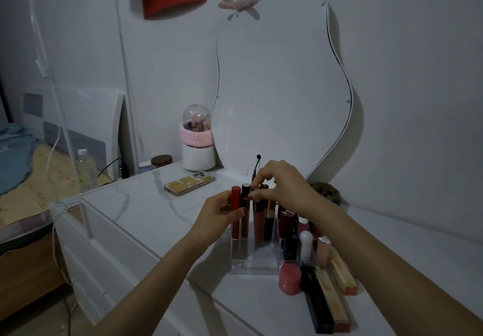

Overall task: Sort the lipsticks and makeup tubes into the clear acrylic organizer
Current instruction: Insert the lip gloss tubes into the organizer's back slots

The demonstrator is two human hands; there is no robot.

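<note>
Our right hand (283, 186) pinches the cap of a brown tube (257, 215) from above, thumb and forefinger closed on its top, while our left hand (222, 211) wraps the red tube (235, 212) at the organizer's (254, 266) left edge, thumb across its front. Both tubes stand upright in the organizer's tall left compartment, with a dark-capped tube (245, 210) between them and another dark one (268, 220) just right of the brown. We judge this the seating step: the brown tube is being settled into place while the red one is steadied. More lipsticks already stand in the organizer's right cells. Loose items remain on the table in front of the organizer's right corner: a pink jar (289, 279), a black stick (315, 301) and two tan sticks (333, 301). Next we should let go without toppling the row, then reach for those.
</note>
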